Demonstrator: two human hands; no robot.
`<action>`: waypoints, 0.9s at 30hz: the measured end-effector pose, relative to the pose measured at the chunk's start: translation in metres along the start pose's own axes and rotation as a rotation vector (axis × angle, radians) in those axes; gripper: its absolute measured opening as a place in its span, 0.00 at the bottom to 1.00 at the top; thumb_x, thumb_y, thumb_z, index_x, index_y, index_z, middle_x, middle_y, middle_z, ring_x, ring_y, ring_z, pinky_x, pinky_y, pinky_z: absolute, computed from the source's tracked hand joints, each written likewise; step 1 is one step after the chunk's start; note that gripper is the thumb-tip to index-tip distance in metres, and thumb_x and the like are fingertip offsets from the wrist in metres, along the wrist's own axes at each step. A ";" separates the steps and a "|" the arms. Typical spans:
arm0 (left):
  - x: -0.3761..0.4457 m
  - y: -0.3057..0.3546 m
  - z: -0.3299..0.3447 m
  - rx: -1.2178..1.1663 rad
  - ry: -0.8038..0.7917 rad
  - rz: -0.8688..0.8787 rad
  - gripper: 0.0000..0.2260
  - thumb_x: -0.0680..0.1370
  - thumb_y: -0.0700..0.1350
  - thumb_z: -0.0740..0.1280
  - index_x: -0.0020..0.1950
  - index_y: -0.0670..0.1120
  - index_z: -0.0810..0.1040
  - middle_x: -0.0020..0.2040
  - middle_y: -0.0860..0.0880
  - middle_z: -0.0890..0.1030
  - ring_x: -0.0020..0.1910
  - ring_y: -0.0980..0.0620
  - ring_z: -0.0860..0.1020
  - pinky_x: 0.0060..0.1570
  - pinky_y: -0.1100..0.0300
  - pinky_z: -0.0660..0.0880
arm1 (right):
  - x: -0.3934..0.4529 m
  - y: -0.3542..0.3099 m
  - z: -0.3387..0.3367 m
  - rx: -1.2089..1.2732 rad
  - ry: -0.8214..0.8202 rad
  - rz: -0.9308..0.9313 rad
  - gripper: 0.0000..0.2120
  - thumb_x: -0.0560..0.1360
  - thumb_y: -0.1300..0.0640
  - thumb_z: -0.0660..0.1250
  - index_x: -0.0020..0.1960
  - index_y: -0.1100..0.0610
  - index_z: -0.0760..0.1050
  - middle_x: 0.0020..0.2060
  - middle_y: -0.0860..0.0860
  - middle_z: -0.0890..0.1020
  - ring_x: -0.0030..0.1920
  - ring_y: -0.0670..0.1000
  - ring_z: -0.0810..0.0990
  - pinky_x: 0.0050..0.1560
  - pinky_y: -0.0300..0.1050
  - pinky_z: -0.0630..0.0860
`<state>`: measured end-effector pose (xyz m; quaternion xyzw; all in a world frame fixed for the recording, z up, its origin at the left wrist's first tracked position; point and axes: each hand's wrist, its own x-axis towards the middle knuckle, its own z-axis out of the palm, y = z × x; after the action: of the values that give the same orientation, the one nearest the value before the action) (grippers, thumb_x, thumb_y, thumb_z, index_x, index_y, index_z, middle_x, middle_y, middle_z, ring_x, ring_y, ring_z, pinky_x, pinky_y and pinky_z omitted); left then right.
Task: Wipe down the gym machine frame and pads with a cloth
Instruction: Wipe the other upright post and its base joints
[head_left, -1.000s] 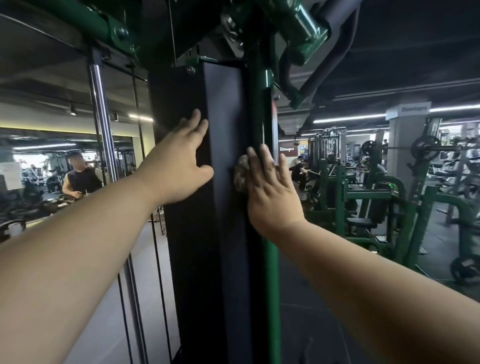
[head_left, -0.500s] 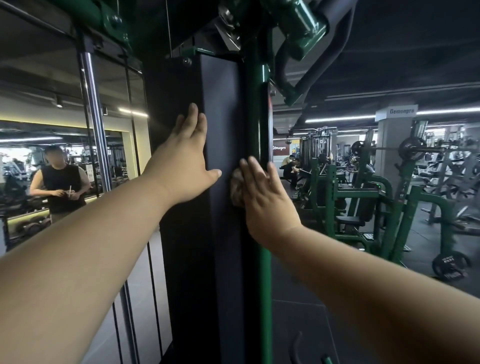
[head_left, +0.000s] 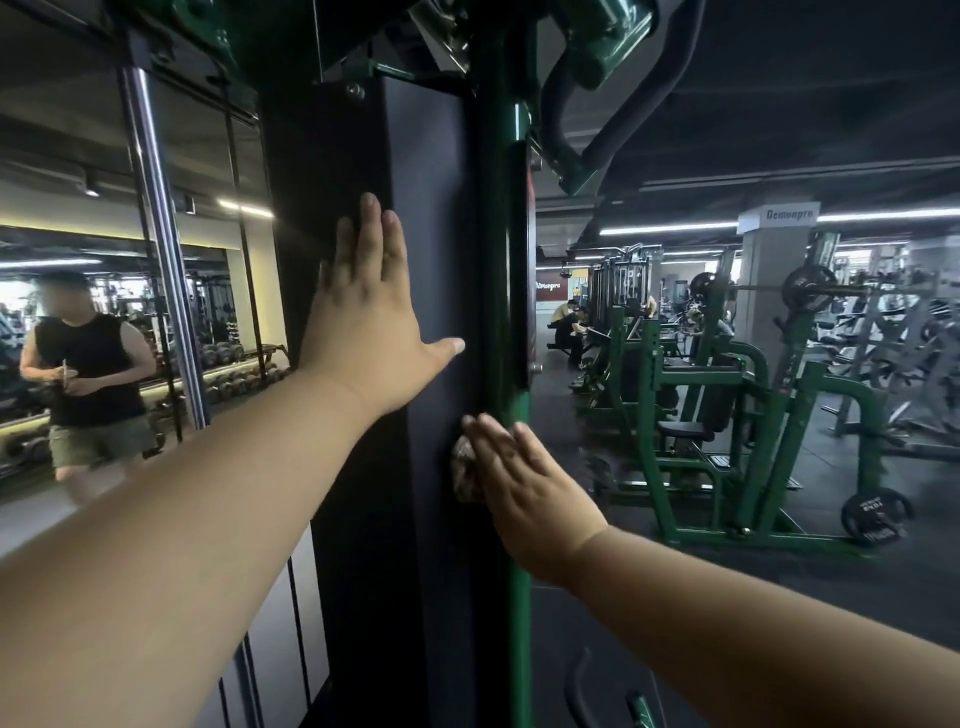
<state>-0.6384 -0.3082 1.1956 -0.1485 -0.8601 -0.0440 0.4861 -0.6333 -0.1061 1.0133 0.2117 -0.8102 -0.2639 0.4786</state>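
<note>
Two bare forearms reach forward to a tall black panel (head_left: 426, 249), a flat, matte, box-shaped cover on the gym machine with a sharp vertical corner down its middle. The left hand (head_left: 371, 322) lies flat against that panel, fingers stretched upward and released, thumb spread out to the right across the corner; it grips nothing. Lower on the panel and to its right edge, the right hand (head_left: 524, 488) presses a small wadded cloth (head_left: 464, 470) against the surface, its fingers extended over the wad rather than clenched, so the cloth is pinned between palm and panel. The cloth looks crumpled and mottled brown-grey, with only its left side showing past the fingers. Touching the panel's right edge runs a glossy green upright (head_left: 511, 519) of painted metal, part of the frame. Above the panel sit green brackets and a curved black tube. Left of the panel stands a polished chrome guide rod (head_left: 161, 249), round and reflective, with thin black cables beside it. Farther left of the panel a person in a black sleeveless top (head_left: 91, 364) stands near dumbbell racks. Far to the right of the panel stand more green machines (head_left: 727, 415) with black pads and a grey pillar (head_left: 774, 291).
</note>
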 end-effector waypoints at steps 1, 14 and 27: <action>-0.001 0.002 0.003 0.030 0.027 0.013 0.57 0.73 0.74 0.66 0.85 0.43 0.40 0.86 0.42 0.39 0.85 0.38 0.45 0.82 0.39 0.54 | -0.007 -0.003 0.003 0.011 -0.021 -0.019 0.35 0.77 0.57 0.55 0.81 0.69 0.57 0.82 0.66 0.58 0.83 0.66 0.55 0.83 0.62 0.45; 0.040 0.029 0.019 0.196 0.061 0.374 0.45 0.77 0.69 0.62 0.86 0.47 0.51 0.85 0.44 0.57 0.85 0.41 0.52 0.82 0.38 0.46 | -0.038 -0.013 0.031 0.213 -0.002 0.236 0.26 0.80 0.50 0.63 0.77 0.57 0.68 0.84 0.58 0.48 0.83 0.64 0.54 0.78 0.71 0.57; 0.040 0.027 0.031 0.118 0.105 0.369 0.46 0.77 0.67 0.66 0.86 0.47 0.50 0.86 0.45 0.56 0.85 0.42 0.49 0.82 0.39 0.42 | 0.014 -0.018 0.011 0.823 0.021 0.839 0.36 0.79 0.51 0.65 0.82 0.59 0.54 0.84 0.51 0.37 0.82 0.63 0.59 0.74 0.61 0.69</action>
<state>-0.6754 -0.2668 1.2117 -0.2725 -0.7927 0.0887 0.5380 -0.6477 -0.1255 1.0065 0.0440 -0.8557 0.2864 0.4287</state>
